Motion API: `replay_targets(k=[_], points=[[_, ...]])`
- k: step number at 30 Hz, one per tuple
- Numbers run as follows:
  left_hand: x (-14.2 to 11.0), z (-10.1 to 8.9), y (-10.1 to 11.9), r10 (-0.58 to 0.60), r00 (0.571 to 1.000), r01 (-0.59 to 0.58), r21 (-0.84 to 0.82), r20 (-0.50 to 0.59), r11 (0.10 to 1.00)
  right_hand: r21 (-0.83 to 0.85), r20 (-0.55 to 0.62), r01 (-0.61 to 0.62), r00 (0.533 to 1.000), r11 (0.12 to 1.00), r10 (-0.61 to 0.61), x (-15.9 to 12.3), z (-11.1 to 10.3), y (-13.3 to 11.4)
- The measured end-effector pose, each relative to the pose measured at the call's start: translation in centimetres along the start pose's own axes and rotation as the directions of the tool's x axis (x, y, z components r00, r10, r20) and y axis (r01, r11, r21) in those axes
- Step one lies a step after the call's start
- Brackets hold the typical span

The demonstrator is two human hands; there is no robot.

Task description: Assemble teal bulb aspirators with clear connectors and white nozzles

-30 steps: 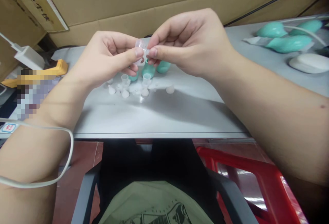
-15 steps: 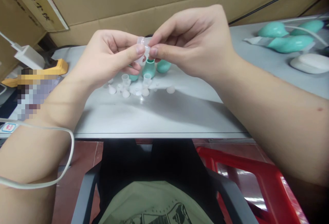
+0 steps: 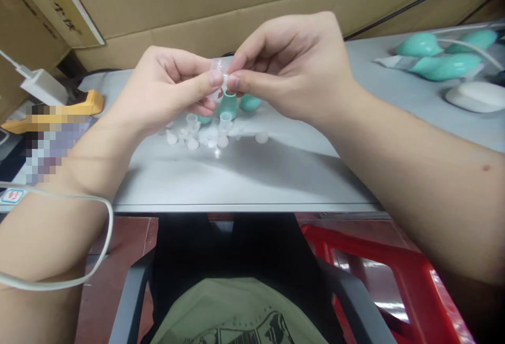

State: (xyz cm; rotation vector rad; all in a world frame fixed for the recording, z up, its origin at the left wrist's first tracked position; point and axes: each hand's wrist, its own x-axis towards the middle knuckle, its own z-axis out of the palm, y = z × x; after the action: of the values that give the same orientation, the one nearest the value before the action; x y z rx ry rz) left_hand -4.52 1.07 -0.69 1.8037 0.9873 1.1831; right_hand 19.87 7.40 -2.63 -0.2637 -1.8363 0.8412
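My left hand (image 3: 169, 83) is closed, thumb against fingers, on a small clear plastic piece (image 3: 219, 64) whose exact kind I cannot make out. From the other side my right hand (image 3: 288, 65) pinches the same piece, and its fingertips nearly meet those of the left. Right below them stands a mint-green rubber bulb (image 3: 228, 106) with its open neck upward. Another green bulb (image 3: 250, 103) rests just right of it. On the table in front are small translucent cups (image 3: 225, 121) and several pale round pieces (image 3: 193, 144).
More green bulbs (image 3: 447, 66), some in clear wrapping, lie at the back right beside a white rounded case (image 3: 475, 97). A yellow power strip (image 3: 92, 103) with a white charger (image 3: 46, 87) is at the left. Cardboard (image 3: 236, 7) walls the table's back. A white cable (image 3: 110, 228) crosses my left forearm.
My right hand has shifted slightly left and down, closer to my left fingers. Both hands keep their pinch on the clear piece; the table items stay put.
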Motion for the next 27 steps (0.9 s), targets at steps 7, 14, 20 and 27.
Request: replay_targets(k=[7, 14, 20, 27], points=[[-0.1, 0.1, 0.5, 0.014, 1.000, -0.014, -0.004, 0.007, 1.000, -0.060, -0.056, 0.094, 0.994, 0.994, -0.097, -0.3, 0.0, 0.9], [-0.5, -0.2, 0.8, -0.078, 0.995, 0.078, 0.010, 0.066, 0.997, -0.277, 0.091, 0.068, 0.995, 0.958, -0.045, -0.3, -1.5, 0.0], [-0.6, 0.1, 1.2, -0.059, 0.992, 0.070, -0.094, 0.109, 0.993, -0.459, 0.113, 0.162, 0.986, 0.873, -0.124, -0.5, -1.4, -0.5], [-0.7, 0.0, 2.4, -0.101, 0.993, 0.100, 0.020, 0.055, 0.995, -0.516, 0.120, 0.215, 0.977, 0.830, -0.178, -0.6, -1.1, -0.5]])
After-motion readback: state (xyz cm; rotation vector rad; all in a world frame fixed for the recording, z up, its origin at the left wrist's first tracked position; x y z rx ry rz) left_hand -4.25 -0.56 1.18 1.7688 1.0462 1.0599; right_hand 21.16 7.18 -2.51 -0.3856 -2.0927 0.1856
